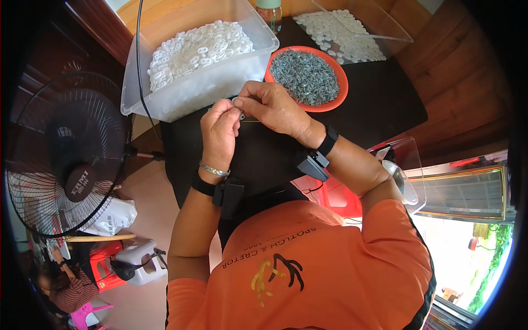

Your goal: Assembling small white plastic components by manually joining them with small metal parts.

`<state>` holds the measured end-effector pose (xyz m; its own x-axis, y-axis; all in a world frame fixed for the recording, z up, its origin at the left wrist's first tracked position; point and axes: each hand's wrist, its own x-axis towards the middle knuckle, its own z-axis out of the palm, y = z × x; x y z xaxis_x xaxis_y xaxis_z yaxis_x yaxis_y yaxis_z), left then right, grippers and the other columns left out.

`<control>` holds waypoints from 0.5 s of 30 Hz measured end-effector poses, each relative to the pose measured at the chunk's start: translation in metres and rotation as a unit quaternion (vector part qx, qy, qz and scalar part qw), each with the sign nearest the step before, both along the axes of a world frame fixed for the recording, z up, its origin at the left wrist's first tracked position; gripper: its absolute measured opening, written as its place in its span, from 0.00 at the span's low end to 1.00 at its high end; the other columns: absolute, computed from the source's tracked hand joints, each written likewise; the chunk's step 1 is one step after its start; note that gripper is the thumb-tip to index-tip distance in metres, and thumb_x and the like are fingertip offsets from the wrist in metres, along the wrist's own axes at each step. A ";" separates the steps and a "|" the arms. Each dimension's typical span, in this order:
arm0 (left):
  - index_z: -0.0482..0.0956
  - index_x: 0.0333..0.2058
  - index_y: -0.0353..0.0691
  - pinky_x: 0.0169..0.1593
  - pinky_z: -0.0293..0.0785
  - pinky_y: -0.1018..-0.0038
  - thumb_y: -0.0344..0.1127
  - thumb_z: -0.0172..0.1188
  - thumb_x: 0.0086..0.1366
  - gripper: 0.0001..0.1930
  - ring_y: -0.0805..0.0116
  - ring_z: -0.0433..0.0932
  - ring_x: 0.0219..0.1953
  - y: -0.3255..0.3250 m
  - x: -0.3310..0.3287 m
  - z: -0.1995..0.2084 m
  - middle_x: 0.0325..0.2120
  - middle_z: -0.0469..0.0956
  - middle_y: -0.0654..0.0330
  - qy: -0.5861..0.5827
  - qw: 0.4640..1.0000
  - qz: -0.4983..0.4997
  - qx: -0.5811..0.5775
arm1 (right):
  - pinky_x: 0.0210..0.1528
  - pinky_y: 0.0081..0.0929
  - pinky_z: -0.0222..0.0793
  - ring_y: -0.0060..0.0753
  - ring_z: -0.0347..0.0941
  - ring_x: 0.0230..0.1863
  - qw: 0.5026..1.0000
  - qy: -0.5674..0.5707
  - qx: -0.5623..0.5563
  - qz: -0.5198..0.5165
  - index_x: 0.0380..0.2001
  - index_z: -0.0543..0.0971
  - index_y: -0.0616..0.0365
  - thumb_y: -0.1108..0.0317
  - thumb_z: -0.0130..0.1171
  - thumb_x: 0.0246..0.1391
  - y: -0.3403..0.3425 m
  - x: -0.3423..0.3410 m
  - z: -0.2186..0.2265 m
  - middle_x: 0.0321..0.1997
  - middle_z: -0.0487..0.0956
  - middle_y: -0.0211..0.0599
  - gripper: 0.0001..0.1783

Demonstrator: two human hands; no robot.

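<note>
Above the near side of the dark table [357,118], my left hand [219,135] and my right hand [275,109] meet fingertip to fingertip. Both are closed in a pinch. What they hold is tiny and mostly covered by the fingers; bits of white show beside the fingertips. Just beyond my left hand stands a clear plastic bin [214,77] with a heap of white oval plastic pieces [201,49], some showing two holes. An orange-red round dish [343,82] full of small grey, screw-like parts [305,76] sits beyond my right hand.
More white pieces [341,36] lie in a clear tray at the back right. A jar with a pale green lid [268,4] stands behind the dish. At left are a black fan [66,154] and a hanging cable [138,66]. Stools [140,261] stand on the floor.
</note>
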<state>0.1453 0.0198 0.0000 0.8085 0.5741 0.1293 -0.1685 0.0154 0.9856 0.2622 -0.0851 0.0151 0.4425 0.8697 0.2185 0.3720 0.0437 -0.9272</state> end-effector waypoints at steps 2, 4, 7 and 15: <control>0.73 0.25 0.37 0.21 0.59 0.83 0.31 0.52 0.62 0.07 0.83 0.62 0.17 0.005 0.000 0.003 0.16 0.67 0.69 0.009 1.000 0.024 0.013 | 0.33 0.19 0.68 0.16 0.69 0.29 1.000 -0.006 0.003 -0.015 0.31 0.77 0.63 0.66 0.55 0.60 0.002 0.002 0.001 0.23 0.75 0.28 0.10; 0.73 0.25 0.36 0.21 0.57 0.83 0.31 0.52 0.61 0.07 0.82 0.61 0.16 0.014 -0.001 0.004 0.15 0.66 0.69 -0.023 0.998 0.052 0.012 | 0.32 0.20 0.68 0.17 0.70 0.29 0.999 -0.011 0.006 -0.031 0.32 0.78 0.63 0.66 0.55 0.60 0.003 0.006 0.001 0.24 0.76 0.30 0.10; 0.72 0.24 0.36 0.21 0.56 0.83 0.30 0.52 0.60 0.06 0.81 0.60 0.16 0.019 -0.004 0.009 0.14 0.65 0.68 -0.066 0.995 0.074 -0.020 | 0.31 0.35 0.72 0.49 0.76 0.28 0.979 -0.166 0.056 -0.104 0.31 0.80 0.58 0.64 0.59 0.53 0.004 0.011 -0.006 0.26 0.79 0.45 0.09; 0.71 0.23 0.37 0.21 0.55 0.82 0.31 0.53 0.59 0.07 0.81 0.60 0.16 0.021 -0.010 0.017 0.14 0.65 0.68 -0.144 0.978 0.147 -0.039 | 0.35 0.33 0.73 0.42 0.77 0.33 0.920 -0.380 0.010 -0.096 0.35 0.81 0.57 0.70 0.57 0.51 0.006 0.010 -0.003 0.30 0.79 0.41 0.08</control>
<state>0.1355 0.0412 0.0165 0.5438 0.7934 0.2735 -0.4467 -0.0022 0.8947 0.2725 -0.0791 0.0123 0.3006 0.7834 0.5440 0.9151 -0.0762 -0.3959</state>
